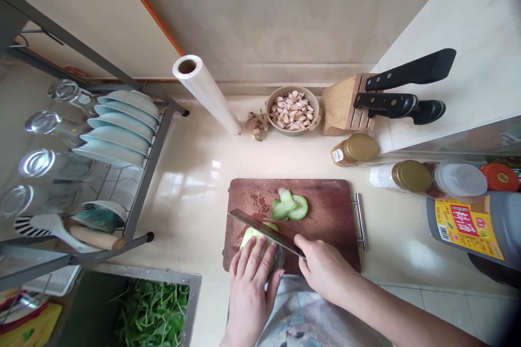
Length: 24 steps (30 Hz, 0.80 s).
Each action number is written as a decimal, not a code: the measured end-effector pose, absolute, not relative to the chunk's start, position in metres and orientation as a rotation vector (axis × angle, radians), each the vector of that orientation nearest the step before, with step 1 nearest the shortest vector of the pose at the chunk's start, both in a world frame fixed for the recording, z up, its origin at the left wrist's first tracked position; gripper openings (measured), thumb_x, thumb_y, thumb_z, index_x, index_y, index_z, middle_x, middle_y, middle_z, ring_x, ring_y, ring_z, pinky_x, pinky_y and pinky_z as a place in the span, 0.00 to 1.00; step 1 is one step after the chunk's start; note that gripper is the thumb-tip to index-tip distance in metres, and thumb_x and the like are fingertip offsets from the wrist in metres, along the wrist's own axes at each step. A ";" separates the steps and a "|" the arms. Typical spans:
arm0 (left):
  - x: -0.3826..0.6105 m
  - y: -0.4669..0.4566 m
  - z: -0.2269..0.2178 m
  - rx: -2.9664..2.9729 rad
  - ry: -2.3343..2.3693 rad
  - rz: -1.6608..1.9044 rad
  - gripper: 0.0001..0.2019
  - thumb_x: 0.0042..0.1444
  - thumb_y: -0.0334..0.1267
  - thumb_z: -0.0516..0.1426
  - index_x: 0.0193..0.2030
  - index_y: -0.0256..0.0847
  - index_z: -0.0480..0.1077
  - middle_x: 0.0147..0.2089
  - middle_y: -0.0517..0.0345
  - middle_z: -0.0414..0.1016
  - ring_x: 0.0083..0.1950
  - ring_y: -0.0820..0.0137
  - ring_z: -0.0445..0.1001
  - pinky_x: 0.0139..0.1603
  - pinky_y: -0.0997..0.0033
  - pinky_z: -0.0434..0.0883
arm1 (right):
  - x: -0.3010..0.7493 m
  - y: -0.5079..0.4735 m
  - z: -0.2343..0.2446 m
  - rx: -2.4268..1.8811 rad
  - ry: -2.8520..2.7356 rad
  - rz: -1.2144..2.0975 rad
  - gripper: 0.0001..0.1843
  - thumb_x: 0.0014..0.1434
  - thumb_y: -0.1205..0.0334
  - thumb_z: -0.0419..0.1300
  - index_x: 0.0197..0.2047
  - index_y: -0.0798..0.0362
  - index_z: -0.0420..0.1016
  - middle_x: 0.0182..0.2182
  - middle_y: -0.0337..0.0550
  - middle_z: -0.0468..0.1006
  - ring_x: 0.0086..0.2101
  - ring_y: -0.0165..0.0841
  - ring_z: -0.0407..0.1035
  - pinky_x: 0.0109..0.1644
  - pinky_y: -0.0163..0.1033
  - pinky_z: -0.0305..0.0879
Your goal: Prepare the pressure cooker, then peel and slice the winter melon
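Note:
A dark wooden cutting board (325,211) lies on the counter in front of me. My left hand (250,282) presses down on a pale green vegetable (253,237) at the board's near left, fingers curled over it. My right hand (321,265) grips the handle of a cleaver (262,230), whose blade rests across the vegetable's far end. A few cut green slices (290,206) lie in the middle of the board.
A dish rack (138,195) with blue plates (118,130) and glasses stands left. A sink with leafy greens (152,312) is at near left. A garlic bowl (292,110), knife block (345,104), spice jars (358,149), sauce bottle (476,225) and paper roll (207,95) ring the board.

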<state>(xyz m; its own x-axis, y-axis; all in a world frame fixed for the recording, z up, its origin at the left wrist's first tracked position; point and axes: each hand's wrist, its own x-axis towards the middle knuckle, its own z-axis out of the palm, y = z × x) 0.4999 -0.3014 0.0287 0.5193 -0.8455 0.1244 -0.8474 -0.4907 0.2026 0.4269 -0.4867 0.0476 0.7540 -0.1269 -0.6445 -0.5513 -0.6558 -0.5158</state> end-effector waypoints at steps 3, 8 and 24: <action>0.501 -0.302 0.028 2.521 -1.431 0.009 0.21 0.58 0.41 0.57 0.58 0.41 0.66 0.58 0.51 0.72 0.63 0.57 0.61 0.57 0.56 0.60 | 0.434 -0.489 0.047 -2.232 0.485 0.772 0.05 0.57 0.69 0.51 0.37 0.51 0.64 0.28 0.43 0.78 0.30 0.35 0.74 0.28 0.37 0.46; 0.501 -0.302 0.028 2.521 -1.430 -0.017 0.22 0.57 0.41 0.57 0.58 0.41 0.66 0.58 0.51 0.72 0.63 0.57 0.61 0.57 0.56 0.61 | 0.444 -0.491 0.044 -2.244 0.464 0.810 0.06 0.56 0.69 0.51 0.38 0.51 0.65 0.30 0.47 0.79 0.32 0.37 0.74 0.29 0.37 0.48; 0.565 -0.284 0.063 2.306 -1.582 -0.758 0.37 0.50 0.39 0.61 0.66 0.44 0.54 0.66 0.42 0.61 0.66 0.53 0.60 0.60 0.49 0.65 | 0.443 -0.484 0.021 -2.206 0.460 0.633 0.05 0.58 0.67 0.50 0.37 0.53 0.65 0.29 0.43 0.77 0.30 0.33 0.71 0.31 0.36 0.51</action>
